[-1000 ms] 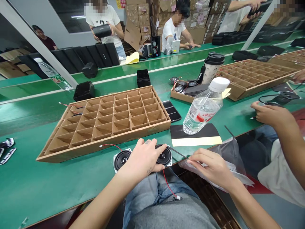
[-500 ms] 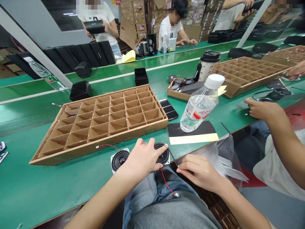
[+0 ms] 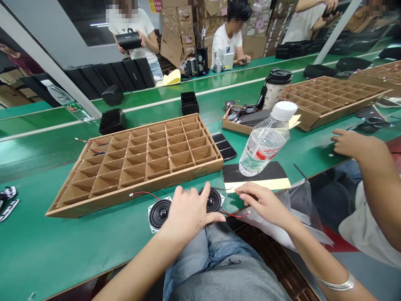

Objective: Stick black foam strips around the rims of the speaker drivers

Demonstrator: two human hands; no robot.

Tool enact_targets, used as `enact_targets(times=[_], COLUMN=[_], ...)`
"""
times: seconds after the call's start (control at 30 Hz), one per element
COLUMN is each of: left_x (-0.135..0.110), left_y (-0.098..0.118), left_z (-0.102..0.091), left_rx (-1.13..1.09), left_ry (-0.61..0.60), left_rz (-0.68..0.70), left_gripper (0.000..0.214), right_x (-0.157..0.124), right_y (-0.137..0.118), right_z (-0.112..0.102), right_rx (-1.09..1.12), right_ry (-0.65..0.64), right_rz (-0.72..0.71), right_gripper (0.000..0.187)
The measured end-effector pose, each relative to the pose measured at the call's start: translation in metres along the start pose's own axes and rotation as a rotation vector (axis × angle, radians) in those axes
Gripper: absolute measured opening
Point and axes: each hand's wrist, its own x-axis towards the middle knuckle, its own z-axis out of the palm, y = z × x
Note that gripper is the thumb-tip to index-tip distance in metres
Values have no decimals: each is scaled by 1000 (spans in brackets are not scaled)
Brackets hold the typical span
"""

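Observation:
Two round black speakers with pale square frames lie at the green bench's near edge. My left hand covers the left side of the right-hand speaker, bracing it between forefinger and thumb. Beside that hand lies the other speaker, its red wire stretching left. Thumb and fingers of my right hand are pinched on a thin dark strip, which runs towards the right-hand speaker; where it ends is hard to see. Below the strip, a red wire from this speaker reaches a small white plug.
A divided cardboard tray stands behind the speakers. To the right are a water bottle on a black sheet with a yellow strip, a phone and a tumbler. A co-worker's hand is at far right.
My right hand has moved up and onto the bench edge with the strip. My left forefinger has lifted and its thumb has stretched right. The red wire swung from my lap to the right.

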Motion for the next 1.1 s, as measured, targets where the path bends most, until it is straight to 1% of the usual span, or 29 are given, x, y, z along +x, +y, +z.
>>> enact_targets(times=[0.03,0.1,0.2,0.27,0.3,0.37,0.47,0.57,0.63,0.83,1.0,1.1], left_x=[2,6,11,13,14,14,13,11,7,-4,-7,-6], left_y=[-6,-21,-38,-43,-44,-44,-43,-44,-45,-44,-38,-36], left_z=[-2,-6,-3,2,5,9,13,15,18,21,17,16], left_rx=[-47,-144,-277,-362,-399,-449,-479,-467,-443,-403,-393,-378], left_ry=[-13,-23,-23,-39,-43,-41,-23,-3,25,78,58,55], left_rz=[18,81,248,346,366,360,339,347,343,253,185,181], left_gripper=[84,87,83,75,71,65,63,64,64,59,60,59], right_x=[1,5,14,20,23,29,36,44,49,56,52,48], right_y=[2,5,4,1,0,-4,-7,-7,-7,-2,6,8], right_z=[2,7,12,13,13,13,14,16,18,25,22,20], right_rx=[23,97,277,381,415,449,498,539,561,598,546,487], right_ry=[16,46,48,2,-21,-44,-27,11,12,-64,-121,-135], right_rz=[54,160,295,310,297,257,209,173,154,128,123,106], right_gripper=[23,24,27,27,26,25,27,29,30,27,22,19])
